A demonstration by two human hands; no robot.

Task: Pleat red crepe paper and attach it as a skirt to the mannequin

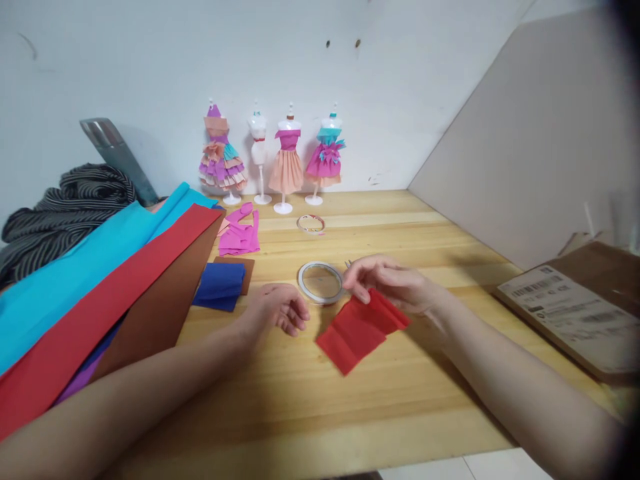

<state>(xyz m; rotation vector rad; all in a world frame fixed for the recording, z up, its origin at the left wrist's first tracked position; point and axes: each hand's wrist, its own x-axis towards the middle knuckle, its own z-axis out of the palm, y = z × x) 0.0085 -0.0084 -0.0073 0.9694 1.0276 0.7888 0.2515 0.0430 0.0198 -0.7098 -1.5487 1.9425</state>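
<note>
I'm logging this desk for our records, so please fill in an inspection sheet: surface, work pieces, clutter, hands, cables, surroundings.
Surface: wooden table, pale grain.
Work pieces: red piece, creased; blue piece and white ring lie nearby.
Clutter: long coloured sheets and striped cloth at left; labelled brown package at right.
Hands: right hand holds the red piece; left hand, fingers curled, holds nothing visible.
Cables: nothing seen.
Surroundings: four dress forms before a pale wall.

The left grip [281, 307] curls loosely; the right grip [387, 281] pinches.
</note>
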